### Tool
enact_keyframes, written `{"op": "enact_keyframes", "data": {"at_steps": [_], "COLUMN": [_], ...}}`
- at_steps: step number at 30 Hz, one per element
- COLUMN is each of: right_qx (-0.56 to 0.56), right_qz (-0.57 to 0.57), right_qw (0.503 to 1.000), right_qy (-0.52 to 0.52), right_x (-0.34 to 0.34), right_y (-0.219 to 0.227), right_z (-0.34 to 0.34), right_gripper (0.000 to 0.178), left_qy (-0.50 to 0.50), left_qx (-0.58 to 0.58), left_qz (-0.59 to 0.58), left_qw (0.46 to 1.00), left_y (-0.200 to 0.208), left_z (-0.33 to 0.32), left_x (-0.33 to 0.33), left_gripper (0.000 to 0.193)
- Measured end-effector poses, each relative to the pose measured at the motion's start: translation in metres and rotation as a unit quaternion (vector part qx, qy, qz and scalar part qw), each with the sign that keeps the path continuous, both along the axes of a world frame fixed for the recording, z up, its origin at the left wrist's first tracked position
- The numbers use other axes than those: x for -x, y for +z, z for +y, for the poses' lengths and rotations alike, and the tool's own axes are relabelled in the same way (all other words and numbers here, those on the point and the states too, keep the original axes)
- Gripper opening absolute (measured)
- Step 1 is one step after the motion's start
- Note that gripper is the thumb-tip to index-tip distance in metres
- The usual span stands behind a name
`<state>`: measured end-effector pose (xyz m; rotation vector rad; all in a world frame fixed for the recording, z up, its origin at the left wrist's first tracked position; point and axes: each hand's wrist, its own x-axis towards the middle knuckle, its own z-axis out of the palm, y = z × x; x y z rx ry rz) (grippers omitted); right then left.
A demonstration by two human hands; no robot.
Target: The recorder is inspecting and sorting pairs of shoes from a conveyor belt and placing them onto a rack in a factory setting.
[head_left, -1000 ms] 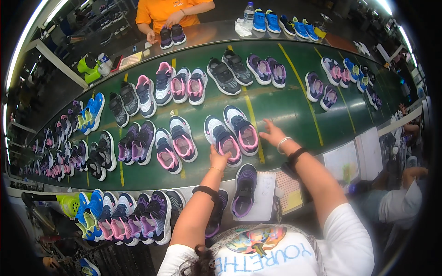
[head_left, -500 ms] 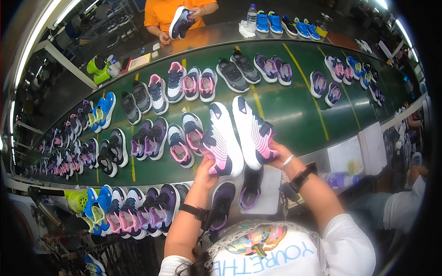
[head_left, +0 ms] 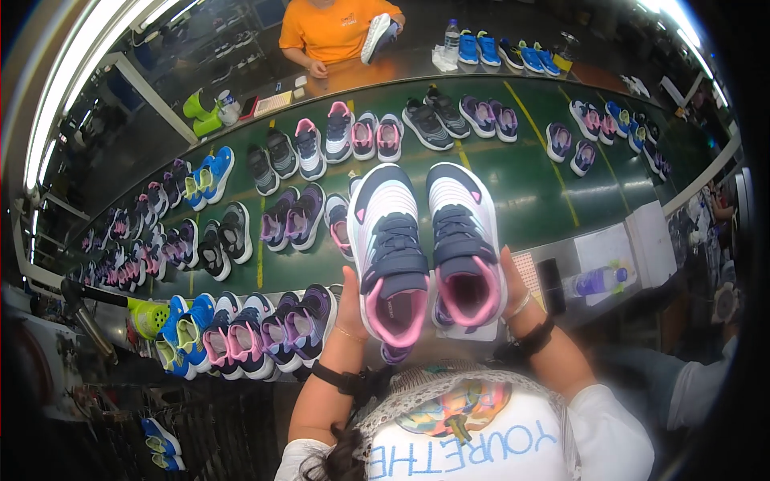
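Observation:
Side by side in front of me I hold a pair of white, navy and pink sneakers, toes pointing away and openings facing up. My left hand (head_left: 350, 303) grips the outer side of the left sneaker (head_left: 392, 232) near its heel. On the opposite side, my right hand (head_left: 515, 287) is closed on the right sneaker (head_left: 464, 227). Most of the fingers are hidden beneath the shoes. A dark sneaker (head_left: 396, 353) with purple trim pokes out below the held pair, mostly covered by it.
Pairs of sneakers line a green conveyor belt (head_left: 529, 192). Nearer, more pairs (head_left: 249, 333) stand along the bench at left. A purple-labelled bottle (head_left: 597, 280) lies at right beside papers. Across the belt, a person in an orange shirt (head_left: 333, 32) holds a sneaker.
Both sneakers have turned from showing their sides and soles to showing their uppers and openings, and come closer. Across the belt, the other person's sneaker has turned too.

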<state>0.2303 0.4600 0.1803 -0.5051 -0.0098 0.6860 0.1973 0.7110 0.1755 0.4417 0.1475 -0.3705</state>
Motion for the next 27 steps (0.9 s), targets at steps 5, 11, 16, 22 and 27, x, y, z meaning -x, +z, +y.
{"op": "enact_keyframes", "data": {"at_steps": [5,11,16,22,27], "right_qx": [-0.022,0.094,0.201,0.278,0.314], "right_qz": [0.061,-0.057,-0.121,-0.147,-0.178], "right_qw": [0.997,0.993,0.972,0.949,0.933], "right_qy": [0.038,0.042,0.030,0.015,0.009], "right_x": [0.014,0.015,0.016,0.022,0.022], "right_y": [-0.014,0.003,0.012,0.036,0.034], "right_z": [-0.002,-0.007,-0.005,0.008,0.008], "right_gripper": [0.055,0.061,0.065,0.066,0.063], "left_qy": [0.009,-0.060,-0.061,-0.052,-0.057], "left_qx": [0.004,-0.070,-0.159,-0.233,-0.284], "left_qz": [0.020,-0.064,-0.097,-0.120,-0.130], "left_qw": [1.000,0.994,0.981,0.964,0.948], "left_y": [-0.013,0.014,0.030,0.036,0.038], "left_z": [0.023,0.051,0.055,0.059,0.059], "left_x": [0.021,0.031,0.033,0.031,0.027], "left_gripper": [0.060,0.056,0.061,0.062,0.059]}}
